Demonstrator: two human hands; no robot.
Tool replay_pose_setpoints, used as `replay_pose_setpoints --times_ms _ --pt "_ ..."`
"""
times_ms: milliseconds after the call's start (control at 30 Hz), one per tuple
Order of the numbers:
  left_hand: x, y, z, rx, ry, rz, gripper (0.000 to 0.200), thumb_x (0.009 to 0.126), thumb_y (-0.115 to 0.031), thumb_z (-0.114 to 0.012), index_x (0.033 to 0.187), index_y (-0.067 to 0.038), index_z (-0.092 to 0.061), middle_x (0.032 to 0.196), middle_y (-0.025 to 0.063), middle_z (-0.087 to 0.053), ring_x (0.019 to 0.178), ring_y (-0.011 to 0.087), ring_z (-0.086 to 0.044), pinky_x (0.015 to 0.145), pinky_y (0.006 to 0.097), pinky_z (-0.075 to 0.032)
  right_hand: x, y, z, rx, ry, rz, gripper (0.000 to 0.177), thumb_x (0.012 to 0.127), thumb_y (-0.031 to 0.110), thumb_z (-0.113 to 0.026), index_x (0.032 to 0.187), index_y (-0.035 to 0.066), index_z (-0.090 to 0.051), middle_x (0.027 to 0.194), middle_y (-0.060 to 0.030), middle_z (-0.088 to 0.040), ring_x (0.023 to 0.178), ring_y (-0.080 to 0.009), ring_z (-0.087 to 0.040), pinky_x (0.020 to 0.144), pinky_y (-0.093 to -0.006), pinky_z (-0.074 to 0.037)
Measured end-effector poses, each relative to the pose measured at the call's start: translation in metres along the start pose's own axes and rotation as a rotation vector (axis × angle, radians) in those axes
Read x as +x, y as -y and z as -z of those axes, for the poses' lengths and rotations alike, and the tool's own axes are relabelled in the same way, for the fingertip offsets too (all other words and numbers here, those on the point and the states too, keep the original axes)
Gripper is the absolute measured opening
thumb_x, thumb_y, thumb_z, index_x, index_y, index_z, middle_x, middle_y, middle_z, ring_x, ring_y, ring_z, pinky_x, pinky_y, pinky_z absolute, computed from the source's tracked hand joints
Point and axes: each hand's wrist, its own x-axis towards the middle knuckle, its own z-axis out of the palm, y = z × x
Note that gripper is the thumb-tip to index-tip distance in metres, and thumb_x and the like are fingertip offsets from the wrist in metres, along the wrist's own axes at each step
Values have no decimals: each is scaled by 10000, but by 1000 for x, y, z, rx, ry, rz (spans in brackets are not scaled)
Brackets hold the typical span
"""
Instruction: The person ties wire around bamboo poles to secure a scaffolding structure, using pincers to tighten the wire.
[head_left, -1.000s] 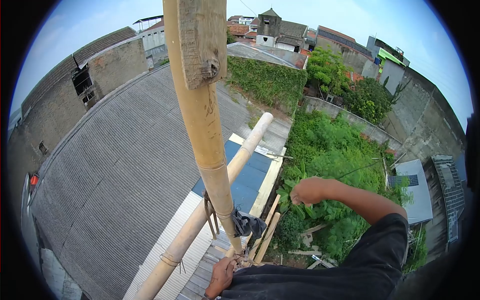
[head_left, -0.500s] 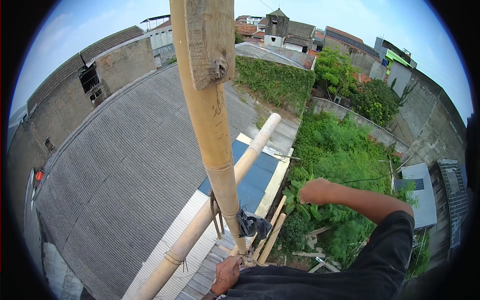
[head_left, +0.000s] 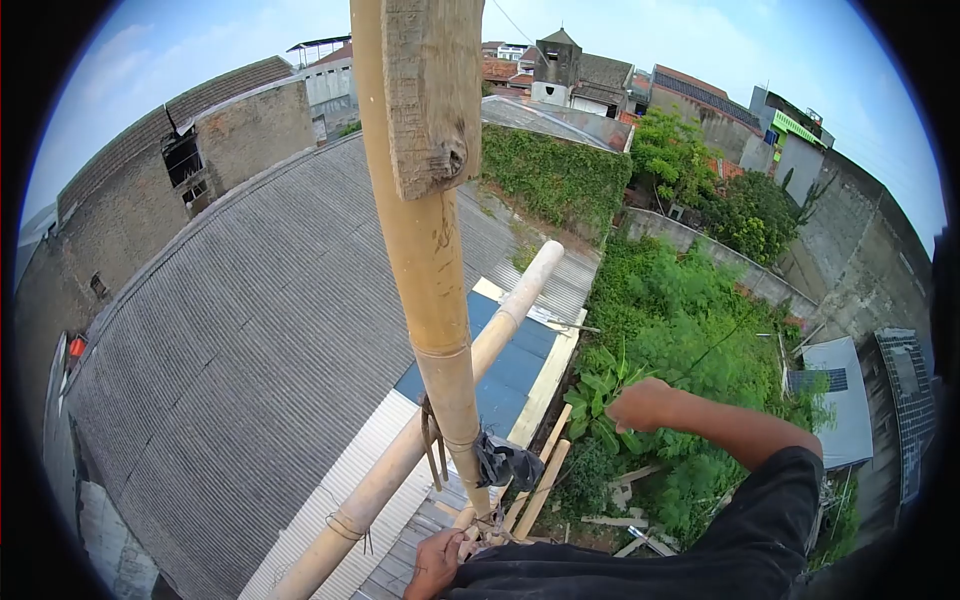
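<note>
left hand [head_left: 437,565] at base of bamboo pole [head_left: 428,270], right hand [head_left: 640,405] gripping wire [head_left: 712,348]

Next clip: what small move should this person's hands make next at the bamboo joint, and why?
Probably a short pull of the right hand away from the lashing: its fist is shut, a thin line seems to run from it, and the left hand sits by that lashing under the upright bamboo pole, able to steady it.

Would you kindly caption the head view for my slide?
High over rooftops, the right hand grips a wire; the left hand rests at the base of the bamboo pole.
</note>
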Motion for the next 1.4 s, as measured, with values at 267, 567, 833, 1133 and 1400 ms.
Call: replay_pose_setpoints --times_ms 267,567,833,1133,1400 --pt "0 2 -14 52 -7 -237 57 831 -3 -600 854 7 -652 763 161 -654 671 309 -652 619 353 -514 -77 7 114 731 -271 469 312 869 321 -647 829 12 -661 660 -73 -601 590 -203 -536 573 -387 -429" --pt "3 10 16 177 -273 -17 80 835 -14 -579 812 17 -649 718 162 -645 635 290 -653 592 335 -506 -65 30 82 561 517 734 345 900 359 -614 852 26 -690 680 -14 -619 599 -132 -532 563 -320 -419" --pt "-1 -18 -10 -120 116 47 166 897 -98 -543 871 5 -670 662 107 -621 565 156 -581 563 281 -466 -19 -36 91 198 -346 -47 285 838 369 -656 853 87 -697 751 -97 -664 724 -272 -639 634 -387 -479" --pt "-29 9 5 42 -34 216 207 921 -115 -517 833 5 -660 580 85 -552 525 119 -503 511 285 -405 -1 -26 30 -26 505 20 421 806 483 -673 878 71 -719 803 -70 -687 799 -203 -651 721 -384 -499" --pt "-39 13 -11 -51 6 96 83 861 -46 -579 824 -18 -648 733 148 -640 662 312 -648 649 329 -507 -58 -12 133 561 -380 347 285 932 299 -568 884 56 -708 841 -61 -693 753 -155 -617 669 -305 -467"
